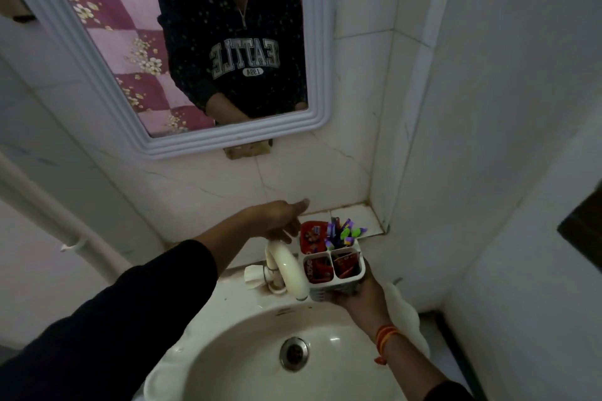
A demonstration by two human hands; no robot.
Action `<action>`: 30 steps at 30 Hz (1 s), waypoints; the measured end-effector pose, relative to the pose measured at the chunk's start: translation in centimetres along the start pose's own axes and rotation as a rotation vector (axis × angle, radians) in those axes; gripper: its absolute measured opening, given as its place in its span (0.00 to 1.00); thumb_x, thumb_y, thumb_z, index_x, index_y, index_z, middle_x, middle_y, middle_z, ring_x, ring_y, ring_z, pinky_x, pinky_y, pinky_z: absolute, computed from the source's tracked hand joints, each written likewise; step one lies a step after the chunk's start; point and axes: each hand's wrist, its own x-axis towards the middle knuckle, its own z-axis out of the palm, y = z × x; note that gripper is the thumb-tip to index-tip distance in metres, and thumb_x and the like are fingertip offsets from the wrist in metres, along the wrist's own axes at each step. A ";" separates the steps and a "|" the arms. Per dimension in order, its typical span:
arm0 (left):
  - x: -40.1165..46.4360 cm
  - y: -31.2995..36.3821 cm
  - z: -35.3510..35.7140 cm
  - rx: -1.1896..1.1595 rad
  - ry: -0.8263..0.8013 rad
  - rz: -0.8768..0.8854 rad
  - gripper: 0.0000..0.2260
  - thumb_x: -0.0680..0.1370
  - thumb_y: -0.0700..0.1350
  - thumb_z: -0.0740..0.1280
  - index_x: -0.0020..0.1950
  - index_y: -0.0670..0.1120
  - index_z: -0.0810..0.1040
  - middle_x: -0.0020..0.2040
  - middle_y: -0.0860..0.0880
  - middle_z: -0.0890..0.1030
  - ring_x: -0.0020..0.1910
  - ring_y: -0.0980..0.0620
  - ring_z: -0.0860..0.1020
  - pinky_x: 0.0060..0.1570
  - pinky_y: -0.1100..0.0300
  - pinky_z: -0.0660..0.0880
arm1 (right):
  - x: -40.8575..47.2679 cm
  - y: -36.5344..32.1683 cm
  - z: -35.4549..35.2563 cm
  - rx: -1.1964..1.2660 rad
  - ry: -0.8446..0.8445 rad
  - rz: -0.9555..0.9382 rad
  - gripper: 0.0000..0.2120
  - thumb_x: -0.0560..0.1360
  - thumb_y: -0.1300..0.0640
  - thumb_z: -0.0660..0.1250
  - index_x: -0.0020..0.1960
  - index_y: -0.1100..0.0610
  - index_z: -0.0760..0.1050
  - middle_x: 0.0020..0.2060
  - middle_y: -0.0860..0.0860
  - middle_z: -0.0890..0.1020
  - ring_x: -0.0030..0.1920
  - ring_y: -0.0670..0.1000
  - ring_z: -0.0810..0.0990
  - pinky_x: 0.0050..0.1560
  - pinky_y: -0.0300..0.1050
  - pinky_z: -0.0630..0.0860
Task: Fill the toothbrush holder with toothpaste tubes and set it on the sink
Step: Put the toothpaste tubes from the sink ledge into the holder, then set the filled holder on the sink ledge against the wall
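we see the right hand at lower right of centre, fingers closed around the base of the toothbrush holder and gripping it from below. the holder is white, has four compartments, and is held upright just to the right of the tap, at the back rim of the sink; we cannot tell whether its base touches the rim. the three compartments at upper left, lower left and lower right hold red toothpaste tubes. the upper right compartment holds toothbrushes with purple and green handles, standing above the rim. a red and orange thread circles the right wrist.

the left hand is at centre frame, above the tap and just left of the holder, fingers extended and relaxed, gripping nothing. its dark sleeve runs to the lower left of the frame.

the drain lies at bottom centre in the basin. a white-framed mirror fills the upper left and centre, reflecting a dark sweatshirt with lettering. white tiled walls occupy the right of the frame.
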 end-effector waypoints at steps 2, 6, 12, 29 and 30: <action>0.6 0.2 0.8 0.006 -0.047 -0.013 0.35 0.81 0.66 0.52 0.68 0.37 0.75 0.60 0.39 0.83 0.57 0.40 0.84 0.49 0.54 0.83 | -0.1 0.3 0.0 -0.043 0.019 -0.030 0.33 0.67 0.75 0.77 0.67 0.54 0.74 0.57 0.51 0.82 0.55 0.46 0.81 0.39 0.28 0.80; 1.4 1.2 1.7 -0.033 0.037 0.041 0.35 0.79 0.68 0.55 0.65 0.37 0.76 0.52 0.39 0.85 0.46 0.44 0.86 0.47 0.55 0.84 | -0.2 -0.3 -0.1 -0.087 0.080 -0.035 0.33 0.63 0.70 0.82 0.62 0.48 0.77 0.53 0.42 0.84 0.56 0.37 0.80 0.44 0.24 0.77; 2.9 4.6 1.6 -0.427 0.129 0.117 0.30 0.82 0.64 0.56 0.66 0.38 0.74 0.57 0.38 0.81 0.51 0.43 0.81 0.45 0.55 0.79 | 4.2 -3.8 -2.5 -0.143 0.154 -0.085 0.36 0.64 0.69 0.82 0.69 0.54 0.75 0.55 0.45 0.83 0.58 0.49 0.81 0.60 0.43 0.78; 4.9 6.6 3.0 -0.737 0.352 0.112 0.20 0.83 0.54 0.61 0.64 0.39 0.73 0.46 0.45 0.78 0.50 0.45 0.81 0.52 0.53 0.80 | 12.2 -5.7 -4.9 -0.326 0.089 -0.008 0.37 0.71 0.70 0.75 0.76 0.59 0.66 0.67 0.58 0.78 0.67 0.59 0.77 0.64 0.47 0.74; 4.6 6.2 3.1 -0.657 0.392 0.105 0.21 0.82 0.55 0.63 0.65 0.39 0.74 0.48 0.45 0.80 0.54 0.43 0.81 0.57 0.51 0.80 | 12.0 -5.7 -4.9 -0.359 0.099 -0.008 0.36 0.71 0.68 0.75 0.76 0.59 0.66 0.67 0.58 0.79 0.67 0.59 0.77 0.64 0.47 0.74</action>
